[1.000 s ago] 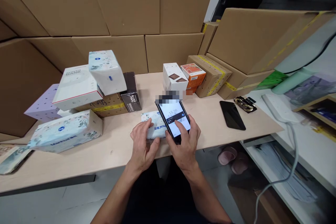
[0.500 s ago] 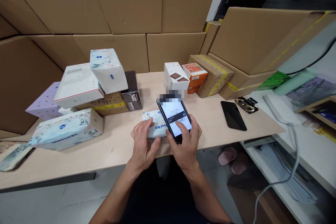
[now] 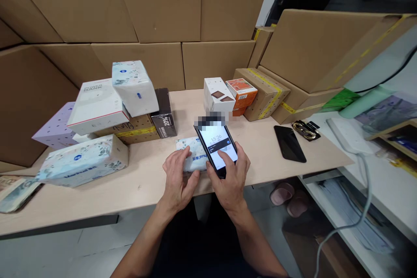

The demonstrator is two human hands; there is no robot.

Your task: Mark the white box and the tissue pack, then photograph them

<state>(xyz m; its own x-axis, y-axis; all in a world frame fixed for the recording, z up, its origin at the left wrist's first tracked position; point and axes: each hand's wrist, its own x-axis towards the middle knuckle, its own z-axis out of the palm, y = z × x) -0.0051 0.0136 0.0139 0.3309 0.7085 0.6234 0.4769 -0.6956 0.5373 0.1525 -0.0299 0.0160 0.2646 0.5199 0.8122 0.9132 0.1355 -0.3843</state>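
A smartphone [image 3: 219, 147] with a lit screen showing 15:36 is tilted in my right hand [image 3: 229, 177], gripped between thumb and fingers along its lower edges. One finger reaches over the screen. Behind the phone lies a pale blue tissue pack [image 3: 192, 156], partly covered by it. My left hand [image 3: 177, 176] rests at the pack's near left side, fingers loosely bent on it and thumb held apart; it grips nothing. Beyond the phone are a white box [image 3: 215, 95] and an orange box [image 3: 241, 95].
A black phone [image 3: 289, 143] and a coiled cable [image 3: 304, 130] lie on the right. To the left are a tissue pack [image 3: 84, 163], a power bank box [image 3: 97, 108] and banknotes [image 3: 16, 193]. Cardboard boxes [image 3: 156, 4] wall the back. A white cord [image 3: 366, 191] hangs at right.
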